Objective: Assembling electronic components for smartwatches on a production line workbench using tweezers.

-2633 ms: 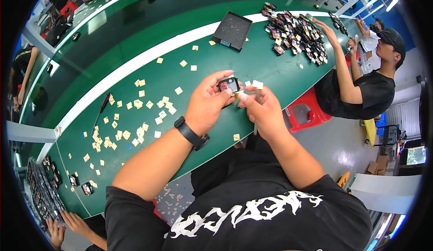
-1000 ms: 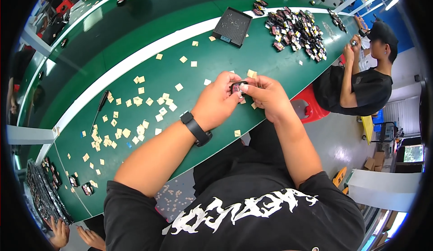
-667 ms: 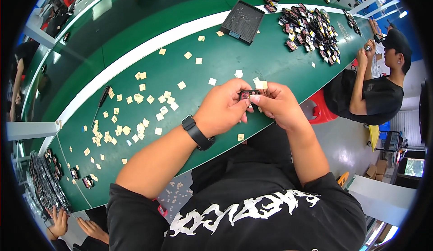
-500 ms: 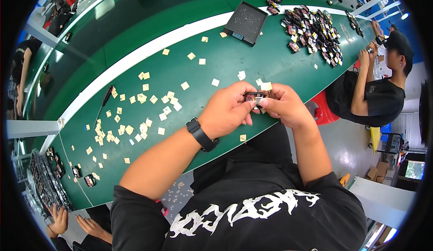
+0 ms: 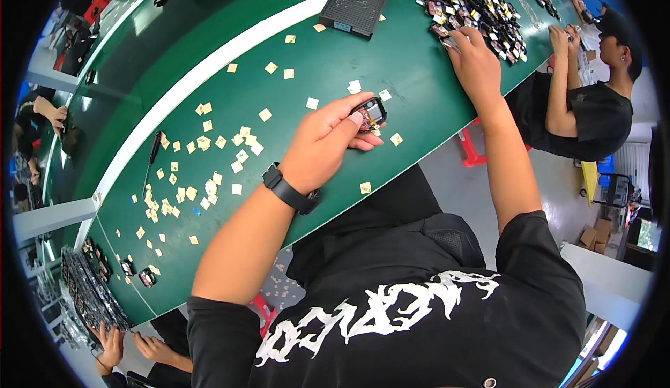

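Note:
My left hand (image 5: pixel 328 140) grips a small black electronic unit (image 5: pixel 372 113) between thumb and fingers above the green table. A pale rectangular part and some red and yellow detail show inside its black frame. Over at the right, my right hand (image 5: pixel 477 63) reaches to the near left edge of a pile of similar units (image 5: pixel 481 11). Its fingers are bent and apart, with the tips beside a unit (image 5: pixel 439 31) at the pile's edge. Whether they touch it is hard to see. Small pale squares (image 5: pixel 313 102) lie on the table near my left hand.
A black tray (image 5: pixel 377 28) with small bits in it stands at the far side. Many yellowish squares (image 5: pixel 204 142) and a screwdriver (image 5: pixel 153 149) are scattered left. A co-worker (image 5: pixel 579 102) sits at the right; another person's hands (image 5: pixel 108 346) are beside stacked trays (image 5: pixel 91 283) lower left.
My right hand has left the unit and moved far and right to the pile. The yellowish square by its fingers is no longer there. My left hand keeps the unit, now tilted. The view has shifted.

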`<state>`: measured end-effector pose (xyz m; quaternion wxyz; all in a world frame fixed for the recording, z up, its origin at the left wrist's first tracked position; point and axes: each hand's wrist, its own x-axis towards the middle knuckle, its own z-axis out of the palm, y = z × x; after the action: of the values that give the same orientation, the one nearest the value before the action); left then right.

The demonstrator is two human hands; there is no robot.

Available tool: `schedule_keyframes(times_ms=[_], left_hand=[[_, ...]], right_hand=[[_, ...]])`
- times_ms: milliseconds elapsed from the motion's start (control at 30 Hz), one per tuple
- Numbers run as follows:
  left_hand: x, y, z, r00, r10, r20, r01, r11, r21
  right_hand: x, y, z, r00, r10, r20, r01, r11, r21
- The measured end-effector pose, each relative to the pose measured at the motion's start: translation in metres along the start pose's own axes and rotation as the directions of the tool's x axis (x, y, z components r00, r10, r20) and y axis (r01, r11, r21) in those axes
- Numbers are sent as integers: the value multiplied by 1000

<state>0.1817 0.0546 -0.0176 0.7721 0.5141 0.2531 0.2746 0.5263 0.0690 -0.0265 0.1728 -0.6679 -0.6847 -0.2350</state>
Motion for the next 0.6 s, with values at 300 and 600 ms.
schedule_keyframes(times_ms=[300, 600], left_hand=[[-11, -3, -3, 993, 82, -79, -73, 991, 112], [-107, 11, -33, 605, 276, -747, -140, 960, 241]], right_hand=[[18, 7, -4, 950, -311, 18, 310, 949, 63], [12, 47, 22, 885, -462, -67, 464, 856, 228]])
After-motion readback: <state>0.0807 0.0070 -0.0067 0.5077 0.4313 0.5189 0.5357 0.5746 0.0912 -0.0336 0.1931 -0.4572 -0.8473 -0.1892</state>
